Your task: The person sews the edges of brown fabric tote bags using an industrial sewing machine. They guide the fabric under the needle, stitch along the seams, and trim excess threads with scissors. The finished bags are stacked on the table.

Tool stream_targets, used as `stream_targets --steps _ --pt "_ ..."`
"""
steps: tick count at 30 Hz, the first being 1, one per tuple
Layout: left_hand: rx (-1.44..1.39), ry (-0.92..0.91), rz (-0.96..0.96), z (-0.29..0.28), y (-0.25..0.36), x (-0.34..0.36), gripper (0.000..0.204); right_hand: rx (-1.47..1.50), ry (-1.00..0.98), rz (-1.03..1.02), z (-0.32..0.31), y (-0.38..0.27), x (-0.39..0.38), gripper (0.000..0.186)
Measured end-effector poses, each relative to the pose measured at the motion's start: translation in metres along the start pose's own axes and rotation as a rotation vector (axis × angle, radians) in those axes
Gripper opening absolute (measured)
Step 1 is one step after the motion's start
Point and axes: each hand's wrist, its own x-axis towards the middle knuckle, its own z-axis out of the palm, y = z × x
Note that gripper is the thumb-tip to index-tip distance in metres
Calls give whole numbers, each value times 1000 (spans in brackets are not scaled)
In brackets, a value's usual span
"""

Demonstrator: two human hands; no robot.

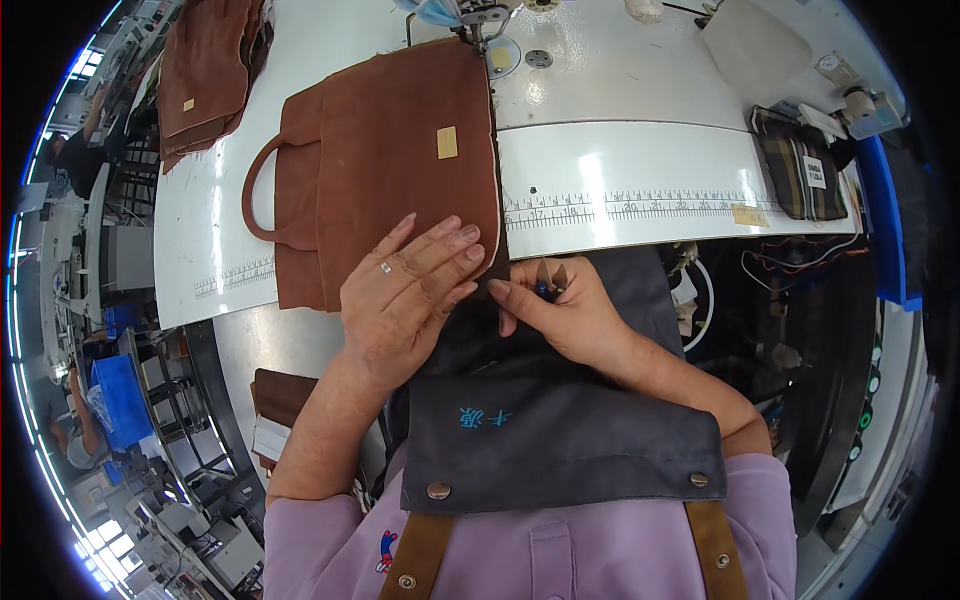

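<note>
A brown bag piece (400, 130) with a curved handle (255, 190) lies on the white sewing table (640, 150). A small tan patch (447, 142) shows on its face. My left hand (410, 285), with a ring on one finger, rests flat on its near right corner, fingers stretched out. Beside that corner my right hand (575, 315) is closed around small thread snips (552, 277), whose blades point away from me. The right thumb and fingertips are close to the bag's edge; whether they pinch it I cannot tell. The bag's far right corner reaches the sewing machine's presser foot (478, 40).
More brown pieces (205, 80) are stacked at the far left. A printed ruler strip (640, 207) runs along the table's near edge. At the right lie a plaid pouch (800, 165) and a blue bin (890, 220). Brown pieces (285, 395) lie below, left of my lap.
</note>
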Motion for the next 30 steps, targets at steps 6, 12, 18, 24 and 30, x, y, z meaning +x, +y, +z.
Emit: stream_targets --steps 6,12,18,24,30 --pt "173 -120 167 7 0 -9 35 38 -63 46 -7 0 -4 29" --pt "173 -130 164 9 1 -12 34 27 -101 59 -9 -5 -4 26" --pt "67 -127 98 6 4 -6 30 45 -84 16 -10 -3 -5 22" --pt "28 -93 88 6 0 -9 33 4 -77 -12 -10 1 -3 19" --pt "172 -103 197 4 4 -10 29 85 -37 43 -6 3 -5 13"
